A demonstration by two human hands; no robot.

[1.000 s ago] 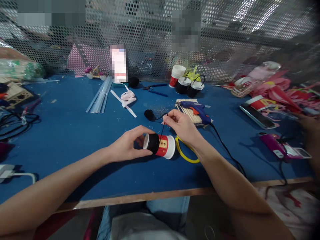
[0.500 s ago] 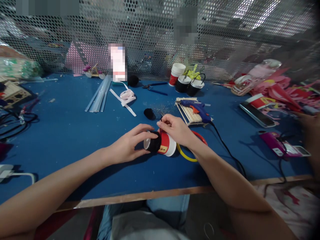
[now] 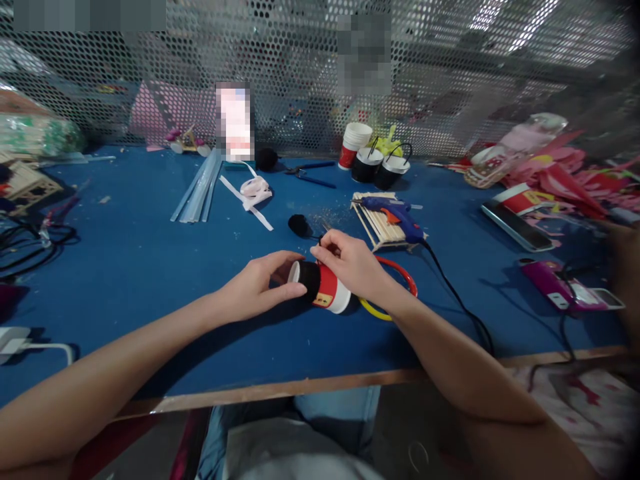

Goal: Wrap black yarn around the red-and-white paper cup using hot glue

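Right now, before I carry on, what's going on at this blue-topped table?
A person's left hand holds a red-and-white paper cup sideways, its narrower end banded in black cord. The right hand pinches a thin black cord beside the cup; the cord leads to a small fuzzy black ball. Farther back, a blue-and-orange glue gun lies on a pale wooden stick rack.

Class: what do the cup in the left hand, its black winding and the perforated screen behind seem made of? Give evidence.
Cup: probably paper or card, smooth; crisp red print on white suggests it, though plastic is possible.
Black winding: likely yarn or cord, matte; a flexible strand leads to a small ball.
Screen: probably metal, grey with a dull sheen and regular holes.
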